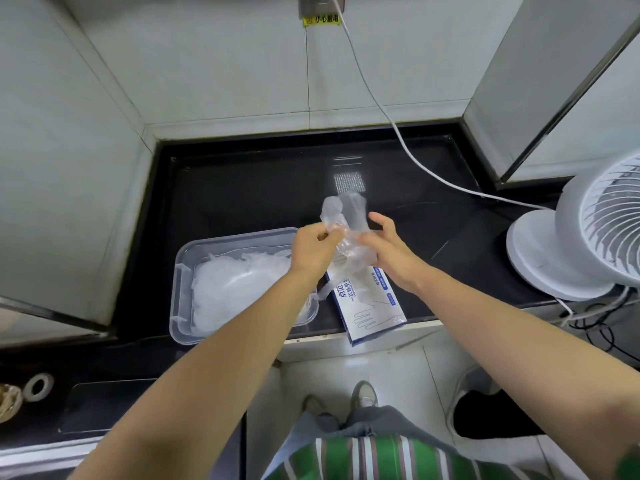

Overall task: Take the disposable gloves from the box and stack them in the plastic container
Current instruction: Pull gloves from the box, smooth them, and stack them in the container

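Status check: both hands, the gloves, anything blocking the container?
Left hand and right hand both grip a clear glove above the box. Container already holds gloves. Nothing blocks it.

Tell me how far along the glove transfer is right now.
Partly done: a pile of clear gloves already lies in the plastic container. In hand: the left hand and right hand hold a clear glove above the box. Left: placing it; the box's remaining contents cannot be seen.
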### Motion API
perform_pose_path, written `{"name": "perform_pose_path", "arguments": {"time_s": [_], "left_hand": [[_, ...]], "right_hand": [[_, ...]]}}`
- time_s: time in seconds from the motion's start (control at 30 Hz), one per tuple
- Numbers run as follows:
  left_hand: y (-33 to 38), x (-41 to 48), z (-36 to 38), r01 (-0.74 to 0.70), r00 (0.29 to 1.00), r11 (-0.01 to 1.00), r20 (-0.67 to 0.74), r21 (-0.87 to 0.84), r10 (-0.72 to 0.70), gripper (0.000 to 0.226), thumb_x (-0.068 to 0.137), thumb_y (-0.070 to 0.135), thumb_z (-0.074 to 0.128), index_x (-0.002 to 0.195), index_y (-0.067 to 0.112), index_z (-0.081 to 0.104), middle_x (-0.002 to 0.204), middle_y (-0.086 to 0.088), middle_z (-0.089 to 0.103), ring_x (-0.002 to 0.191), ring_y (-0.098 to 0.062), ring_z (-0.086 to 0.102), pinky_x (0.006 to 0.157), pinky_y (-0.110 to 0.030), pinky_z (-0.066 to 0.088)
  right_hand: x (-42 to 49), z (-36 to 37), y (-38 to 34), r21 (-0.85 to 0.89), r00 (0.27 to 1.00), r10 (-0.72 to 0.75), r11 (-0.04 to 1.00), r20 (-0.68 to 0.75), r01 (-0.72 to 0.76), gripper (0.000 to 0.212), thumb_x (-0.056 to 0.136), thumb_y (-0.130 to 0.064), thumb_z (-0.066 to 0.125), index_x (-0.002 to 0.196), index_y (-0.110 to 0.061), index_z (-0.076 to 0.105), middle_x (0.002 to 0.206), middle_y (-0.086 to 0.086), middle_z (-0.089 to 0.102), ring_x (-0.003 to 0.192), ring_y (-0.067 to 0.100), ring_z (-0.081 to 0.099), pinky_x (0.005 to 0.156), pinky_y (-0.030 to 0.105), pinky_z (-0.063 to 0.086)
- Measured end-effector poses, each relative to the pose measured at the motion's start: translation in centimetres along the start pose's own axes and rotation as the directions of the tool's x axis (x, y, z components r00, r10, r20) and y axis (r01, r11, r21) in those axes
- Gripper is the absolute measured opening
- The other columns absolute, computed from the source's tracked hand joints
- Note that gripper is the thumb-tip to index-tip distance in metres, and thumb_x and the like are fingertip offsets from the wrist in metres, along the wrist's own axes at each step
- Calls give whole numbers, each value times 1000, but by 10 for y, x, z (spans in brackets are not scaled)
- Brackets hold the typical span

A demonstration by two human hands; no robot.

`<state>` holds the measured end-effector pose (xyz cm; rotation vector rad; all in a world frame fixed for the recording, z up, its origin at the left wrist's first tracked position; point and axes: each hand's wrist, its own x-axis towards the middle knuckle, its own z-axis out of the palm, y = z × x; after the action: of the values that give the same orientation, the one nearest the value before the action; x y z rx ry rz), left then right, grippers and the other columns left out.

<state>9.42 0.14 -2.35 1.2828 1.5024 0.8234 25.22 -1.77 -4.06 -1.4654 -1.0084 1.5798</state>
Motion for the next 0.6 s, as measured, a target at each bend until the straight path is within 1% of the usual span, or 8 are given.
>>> {"name": "perform_pose_path", "arguments": {"time_s": [0.1, 0.17, 0.3, 0.4, 0.43, 0.5, 0.53, 0.6], "left_hand": [[4, -4, -22, -75, 993, 997, 91, -17, 76, 21, 86, 7, 61, 67, 2, 68, 62, 4, 55, 63, -6, 47, 61, -20, 37], [4, -4, -38, -88, 993, 996, 75, -19, 89, 21, 86, 8, 57, 71, -5, 64, 68, -6, 51, 68, -11, 46, 63, -27, 36], [-3, -5, -68, -120, 992, 993, -42, -12, 119, 22, 89, 5, 55, 71, 1, 66, 63, -2, 52, 53, -1, 44, 53, -17, 38], [-10, -7, -87, -116, 987, 992, -118, -39, 111, 17, 94, 14, 57, 85, 8, 70, 75, -4, 58, 58, 6, 52, 56, -10, 44], [-14, -7, -95, -84, 986, 992, -154, -93, 69, 16, 95, 21, 59, 87, 11, 69, 78, -5, 57, 60, 5, 52, 58, -11, 45], [-21, -5, -113, 138, 977, 920, -101, -366, -187, 25, 87, 43, 67, 92, 19, 67, 87, -4, 58, 76, -3, 56, 74, -19, 49], [-27, -4, -123, 268, 954, 840, 12, -472, -298, 33, 82, 50, 69, 98, 21, 68, 93, -3, 59, 87, -10, 58, 85, -26, 50], [-39, -8, -143, 418, 908, 786, 201, -455, -367, 31, 88, 43, 68, 105, 17, 71, 100, -5, 59, 96, -20, 61, 94, -36, 52]], "right_hand": [[9, 1, -6, 135, 1000, -26, 990, -10, 27, 54, 94, -53, 48, 138, -22, 46, 135, 8, 57, 117, 21, 60, 97, 41, 51], [10, 5, -14, 184, 996, -44, 983, 74, 29, 51, 99, -53, 41, 131, -17, 57, 129, 6, 64, 121, 19, 60, 107, 40, 46], [7, 21, -23, 135, 981, -64, 990, 182, 40, 42, 89, -34, 62, 113, 0, 66, 110, 14, 68, 103, 26, 66, 93, 35, 50], [14, 43, -23, 133, 993, -100, 987, 64, 91, 12, 93, -12, 64, 97, 0, 65, 88, 16, 63, 79, 24, 62, 79, 37, 49], [15, 52, -25, 110, 995, -103, 989, 14, 101, 5, 95, -8, 62, 92, -6, 64, 81, 12, 63, 70, 19, 60, 71, 34, 48], [15, 72, -28, 34, 991, -122, 992, -62, 125, 13, 96, -6, 58, 84, -13, 60, 71, 5, 59, 55, 12, 52, 55, 27, 43], [14, 82, -28, -6, 987, -135, 991, -82, 135, 15, 96, -6, 57, 83, -13, 57, 69, 3, 58, 52, 11, 49, 49, 24, 40], [13, 101, -26, -79, 984, -150, 987, -97, 142, 15, 96, -10, 53, 82, -15, 55, 68, 0, 58, 53, 12, 47, 44, 22, 38]]}}
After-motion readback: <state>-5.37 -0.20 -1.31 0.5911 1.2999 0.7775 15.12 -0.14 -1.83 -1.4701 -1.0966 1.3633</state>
